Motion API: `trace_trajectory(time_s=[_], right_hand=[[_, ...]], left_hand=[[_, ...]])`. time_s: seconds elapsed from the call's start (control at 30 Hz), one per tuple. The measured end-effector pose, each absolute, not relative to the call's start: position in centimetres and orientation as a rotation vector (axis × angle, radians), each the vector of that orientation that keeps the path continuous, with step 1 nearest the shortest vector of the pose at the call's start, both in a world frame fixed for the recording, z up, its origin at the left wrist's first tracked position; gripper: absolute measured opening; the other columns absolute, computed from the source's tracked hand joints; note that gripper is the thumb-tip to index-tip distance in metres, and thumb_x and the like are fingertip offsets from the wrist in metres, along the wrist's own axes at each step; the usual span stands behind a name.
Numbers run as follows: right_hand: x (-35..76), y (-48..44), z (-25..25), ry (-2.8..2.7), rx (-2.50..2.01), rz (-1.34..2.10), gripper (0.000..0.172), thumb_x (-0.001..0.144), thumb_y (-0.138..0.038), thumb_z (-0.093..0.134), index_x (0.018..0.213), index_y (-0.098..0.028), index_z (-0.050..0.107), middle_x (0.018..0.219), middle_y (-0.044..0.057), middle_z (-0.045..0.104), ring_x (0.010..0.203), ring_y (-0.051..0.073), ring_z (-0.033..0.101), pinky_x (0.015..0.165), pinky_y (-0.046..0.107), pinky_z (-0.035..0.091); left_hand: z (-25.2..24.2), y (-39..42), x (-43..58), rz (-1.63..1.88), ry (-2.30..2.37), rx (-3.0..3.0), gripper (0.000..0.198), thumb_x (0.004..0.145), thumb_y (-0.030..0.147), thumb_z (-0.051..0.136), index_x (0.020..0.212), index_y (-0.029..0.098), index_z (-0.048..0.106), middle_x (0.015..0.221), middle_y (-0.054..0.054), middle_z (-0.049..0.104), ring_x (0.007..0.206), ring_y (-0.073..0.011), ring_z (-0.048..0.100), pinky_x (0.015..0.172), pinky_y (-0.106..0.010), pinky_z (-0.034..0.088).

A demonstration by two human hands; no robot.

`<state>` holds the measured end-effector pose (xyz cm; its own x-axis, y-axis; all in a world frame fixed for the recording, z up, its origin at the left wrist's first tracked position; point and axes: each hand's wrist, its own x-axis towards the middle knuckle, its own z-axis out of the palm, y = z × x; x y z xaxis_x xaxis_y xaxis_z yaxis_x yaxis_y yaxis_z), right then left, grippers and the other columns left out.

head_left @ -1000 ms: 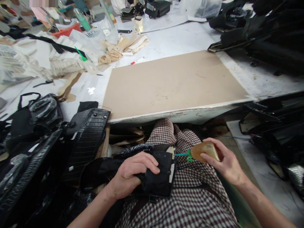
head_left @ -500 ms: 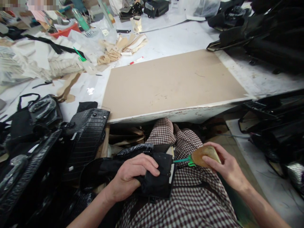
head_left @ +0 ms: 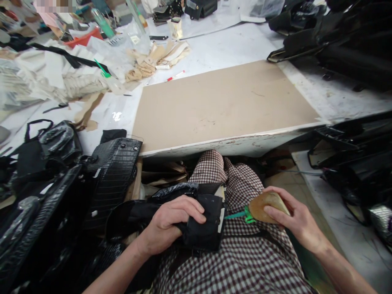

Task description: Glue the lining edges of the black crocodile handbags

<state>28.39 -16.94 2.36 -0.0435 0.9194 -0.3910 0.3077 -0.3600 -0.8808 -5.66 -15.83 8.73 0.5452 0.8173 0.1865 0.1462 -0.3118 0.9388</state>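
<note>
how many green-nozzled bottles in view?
2 that I can confirm: the amber bottle in the right hand, and a translucent bottle beside the white pile at left. A yellowish bottle farther back is too blurred to tell; more may be hidden.

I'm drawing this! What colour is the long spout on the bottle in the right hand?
The spout is bluish green; the head view shows it best.
</note>
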Motion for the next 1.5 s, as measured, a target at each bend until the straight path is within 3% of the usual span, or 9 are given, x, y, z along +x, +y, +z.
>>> trace_trajectory(time_s=[0.13,0.37,0.43,0.6,1.0,1.17,1.3,1.43,1.5], right_hand=[[28.3,-18.3,2.5,-1.243,-1.665,1.504,0.042,0.079,-0.048,0.071,0.113,-0.024,0.063,0.095,0.002,0.070,0.082,0.023,0.066,0.064,0.025,0.057],[27.7,-20.4,3.2,-1.082,-1.649,1.610,0.048,0.081,-0.053,0.069,0.119,-0.025,0.059,0.094,0.002,0.067,0.069,0.020,0.061,0.039,0.020,0.045],[27.7,-20.3,3.0,-1.089,-1.656,1.581,0.047,0.080,-0.052,0.069,0.117,-0.024,0.060,0.094,0.002,0.067,0.070,0.020,0.062,0.042,0.021,0.048],[27.9,-19.2,1.7,-1.214,-1.735,1.337,0.044,0.076,-0.048,0.072,0.111,-0.022,0.063,0.097,0.003,0.071,0.085,0.023,0.066,0.072,0.026,0.057],[27.5,-19.5,1.0,-1.186,-1.765,1.207,0.046,0.076,-0.050,0.072,0.110,-0.022,0.063,0.099,0.004,0.071,0.086,0.026,0.069,0.073,0.030,0.059],[27.5,-19.6,1.5,-1.142,-1.820,1.180,0.046,0.076,-0.050,0.071,0.111,-0.022,0.062,0.094,0.004,0.072,0.078,0.025,0.069,0.061,0.028,0.058],[27.4,-19.5,1.9,-1.178,-1.785,1.253,0.044,0.075,-0.049,0.071,0.109,-0.022,0.064,0.094,0.003,0.073,0.081,0.025,0.069,0.064,0.027,0.058],[27.7,-20.0,1.8,-1.113,-1.766,1.420,0.048,0.080,-0.052,0.070,0.117,-0.023,0.061,0.089,0.003,0.070,0.057,0.019,0.060,0.042,0.025,0.049],[27.7,-20.4,1.9,-1.081,-1.735,1.504,0.050,0.081,-0.052,0.070,0.120,-0.023,0.059,0.088,0.002,0.069,0.048,0.015,0.052,0.040,0.024,0.047]], left_hand=[[8.9,-15.7,-5.6,0.841,0.794,1.793,0.023,0.098,0.014,0.052,0.080,0.015,0.066,0.088,-0.011,0.076,0.092,-0.0215,0.068,0.084,-0.036,0.056],[9.0,-15.8,-5.5,0.857,0.784,1.808,0.026,0.099,0.019,0.052,0.077,0.015,0.065,0.087,-0.012,0.076,0.091,-0.0230,0.068,0.083,-0.039,0.056],[9.0,-15.8,-5.5,0.859,0.780,1.804,0.026,0.099,0.021,0.052,0.077,0.015,0.065,0.087,-0.012,0.076,0.092,-0.0227,0.068,0.083,-0.039,0.056],[9.0,-15.8,-5.6,0.855,0.785,1.797,0.025,0.099,0.019,0.052,0.078,0.015,0.065,0.087,-0.011,0.076,0.092,-0.0218,0.068,0.083,-0.038,0.056],[8.7,-15.7,-5.7,0.858,0.790,1.784,0.024,0.098,0.020,0.054,0.079,0.015,0.066,0.088,-0.011,0.076,0.092,-0.0229,0.068,0.083,-0.039,0.055],[8.8,-15.7,-5.7,0.859,0.800,1.791,0.021,0.096,0.014,0.055,0.078,0.016,0.064,0.089,-0.011,0.076,0.093,-0.0223,0.067,0.084,-0.038,0.055],[8.8,-15.6,-5.7,0.863,0.786,1.785,0.021,0.097,0.017,0.055,0.077,0.016,0.062,0.089,-0.011,0.076,0.094,-0.0217,0.067,0.085,-0.038,0.055],[8.6,-15.7,-5.8,0.868,0.781,1.774,0.023,0.097,0.018,0.056,0.075,0.016,0.060,0.090,-0.010,0.076,0.094,-0.0213,0.067,0.085,-0.037,0.055],[8.5,-15.7,-5.8,0.863,0.786,1.772,0.023,0.097,0.018,0.056,0.075,0.016,0.061,0.090,-0.010,0.076,0.095,-0.0213,0.067,0.085,-0.037,0.055]])
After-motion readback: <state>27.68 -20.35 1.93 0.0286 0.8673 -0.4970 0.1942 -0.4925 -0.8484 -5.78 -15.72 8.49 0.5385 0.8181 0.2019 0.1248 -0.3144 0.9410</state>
